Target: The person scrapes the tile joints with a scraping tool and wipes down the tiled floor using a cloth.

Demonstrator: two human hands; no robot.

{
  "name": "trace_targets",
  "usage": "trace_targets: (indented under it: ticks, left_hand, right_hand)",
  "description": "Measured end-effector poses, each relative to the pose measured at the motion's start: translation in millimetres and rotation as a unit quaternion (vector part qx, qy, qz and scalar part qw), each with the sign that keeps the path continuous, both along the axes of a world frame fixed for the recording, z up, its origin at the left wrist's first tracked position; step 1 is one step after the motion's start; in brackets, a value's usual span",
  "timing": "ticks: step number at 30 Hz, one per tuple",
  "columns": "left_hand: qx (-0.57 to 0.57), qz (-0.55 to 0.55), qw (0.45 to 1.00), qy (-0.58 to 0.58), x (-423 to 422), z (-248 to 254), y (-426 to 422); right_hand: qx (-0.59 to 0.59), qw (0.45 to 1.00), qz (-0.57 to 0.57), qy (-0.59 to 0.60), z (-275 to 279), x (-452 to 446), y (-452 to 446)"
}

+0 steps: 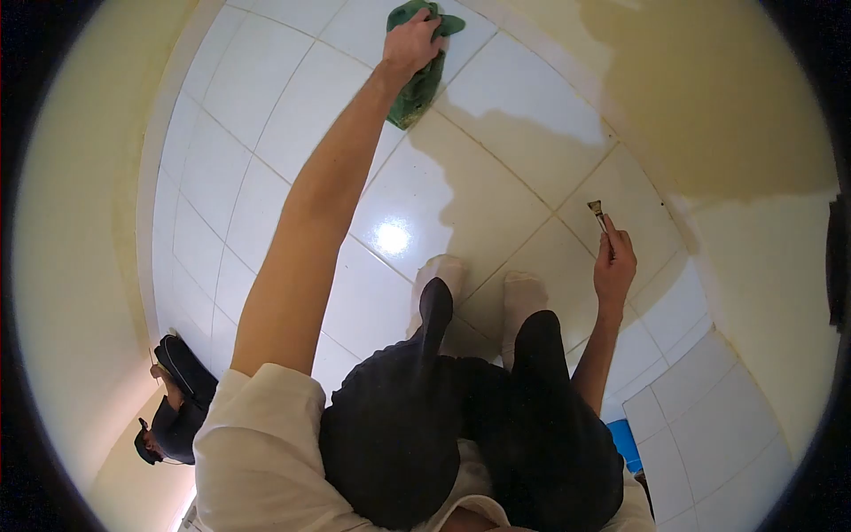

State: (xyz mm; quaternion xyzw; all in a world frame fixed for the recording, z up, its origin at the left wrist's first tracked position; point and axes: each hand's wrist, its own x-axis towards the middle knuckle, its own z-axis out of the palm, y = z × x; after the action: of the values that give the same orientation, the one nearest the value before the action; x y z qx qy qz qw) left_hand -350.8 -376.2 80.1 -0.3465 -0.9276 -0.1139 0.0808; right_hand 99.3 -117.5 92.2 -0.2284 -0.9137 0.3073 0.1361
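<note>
My left hand (pixel 412 43) is at the top of the view, on a crumpled green cloth (pixel 425 84) lying on the white tiled floor (pixel 496 80). Its fingers are pressed into the cloth. On the right, my right hand (pixel 614 262) grips a small brush-like tool (pixel 597 213) between thumb and fingers, with its flat, wide end pointing up and away from me. The tool is a little above the floor or near it; the exact gap cannot be told.
Walls (pixel 753 124) rise at the right and left. Another person (pixel 164 426) in dark clothes and a cap is at the lower left, beside a black bag (pixel 184 365). A blue object (pixel 625 443) lies at the lower right, near a tiled step (pixel 700 399).
</note>
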Motion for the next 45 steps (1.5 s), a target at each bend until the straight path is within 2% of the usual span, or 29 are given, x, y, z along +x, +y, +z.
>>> trace_targets:
  ticks: [1,2,5,9,13,14,17,22,26,30,32,33,36,39,40,45]
  left_hand:
    - [-0.010,-0.006,1.000,-0.008,2,3,6]
    - [-0.039,-0.065,0.997,-0.013,6,5,8]
    - [-0.069,-0.094,0.993,-0.028,1,12,11]
    - [-0.019,-0.037,0.999,0.028,-14,-12,27]
    - [-0.121,-0.150,0.981,-0.015,-20,17,28]
    - [-0.095,-0.094,0.991,0.000,-23,12,28]
    - [-0.060,-0.087,0.994,-0.010,-15,0,39]
    - [-0.056,-0.076,0.995,-0.011,-18,10,35]
    - [-0.092,-0.195,0.976,-0.040,0,4,26]
    - [-0.095,-0.086,0.990,-0.062,48,15,-49]
    - [-0.052,0.046,0.996,-0.063,72,18,-92]
    - [-0.044,0.112,0.991,-0.051,86,1,-108]
    - [0.023,0.274,0.960,-0.056,144,-13,-157]
    - [0.061,0.319,0.945,-0.046,204,-34,-196]
    - [0.075,0.330,0.939,-0.056,225,-34,-201]
    - [0.082,0.337,0.937,-0.032,284,-63,-218]
  right_hand:
    - [-0.001,1.000,-0.003,-0.008,-1,2,0]
    - [-0.001,1.000,-0.004,-0.014,-2,2,2]
    - [0.004,1.000,-0.004,-0.016,-4,0,7]
    - [0.009,0.999,0.002,-0.031,-6,-1,13]
    - [0.004,1.000,0.005,-0.026,-5,-3,14]
    - [0.010,0.999,0.011,-0.032,-4,-2,15]
    - [0.009,0.999,0.010,-0.035,-4,-3,15]
    - [0.010,0.998,0.008,-0.064,2,1,12]
    - [0.021,0.998,0.009,-0.060,1,8,13]
    - [0.050,0.998,0.014,-0.030,2,29,17]
    - [0.041,0.998,-0.007,-0.044,7,39,14]
    - [0.033,0.998,-0.018,-0.056,-1,47,16]
    - [0.012,0.996,-0.047,-0.071,-11,57,7]
    - [0.049,0.999,-0.009,-0.010,-51,62,-2]
    - [0.059,0.997,0.001,-0.041,-66,63,-5]
    - [0.021,0.996,0.082,-0.001,-81,41,-55]
